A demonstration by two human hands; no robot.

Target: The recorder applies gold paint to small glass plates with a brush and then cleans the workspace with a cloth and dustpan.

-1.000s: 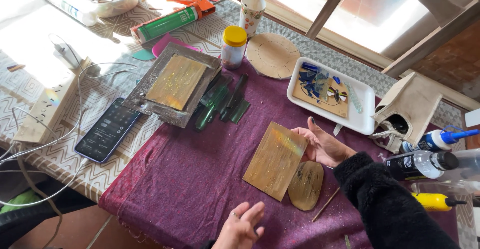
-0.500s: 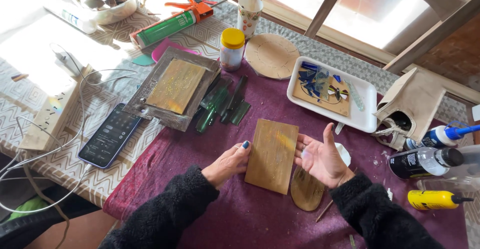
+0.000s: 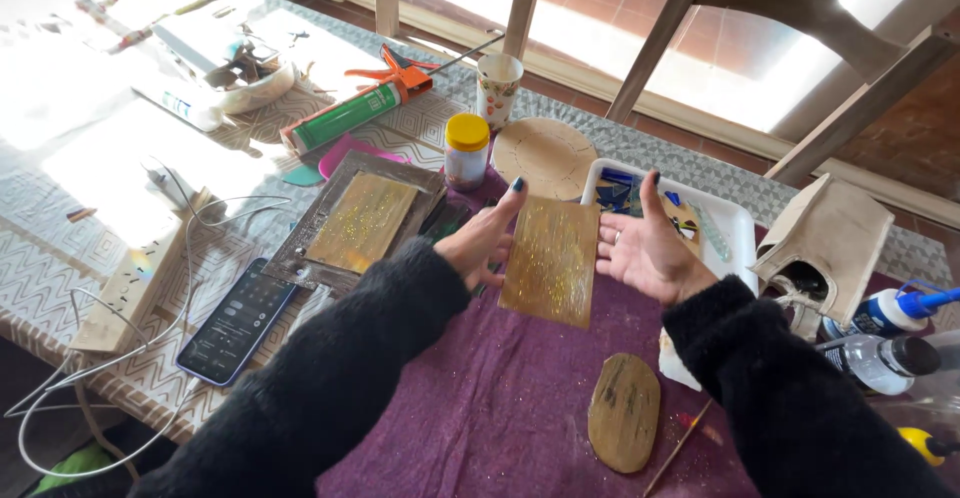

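Observation:
A flat rectangular panel with a gold glitter face [image 3: 552, 259] is lifted off the purple cloth [image 3: 500, 408], pressed by its side edges between my two palms. My left hand [image 3: 483, 242] grips its left edge, fingers stretched upward. My right hand [image 3: 648, 249] presses the right edge, palm open towards the panel. Below it an oval gold-brown piece [image 3: 623, 410] lies flat on the cloth. A second glittery rectangular panel [image 3: 362, 220] rests on a grey tray [image 3: 310, 248] to the left.
A white tray [image 3: 735, 223] with blue pieces, a round wooden disc [image 3: 546, 154], a yellow-lidded jar [image 3: 467, 150], a paper cup [image 3: 498, 86], a green caulking gun [image 3: 352, 113], a phone [image 3: 237, 320], a power strip [image 3: 128, 286] with cables, a paper bag [image 3: 830, 243], glue bottles [image 3: 880, 353].
Both hands have raised the glitter panel off the cloth and hold it up between the palms; one second ago only the right hand touched it. The camera moved closer.

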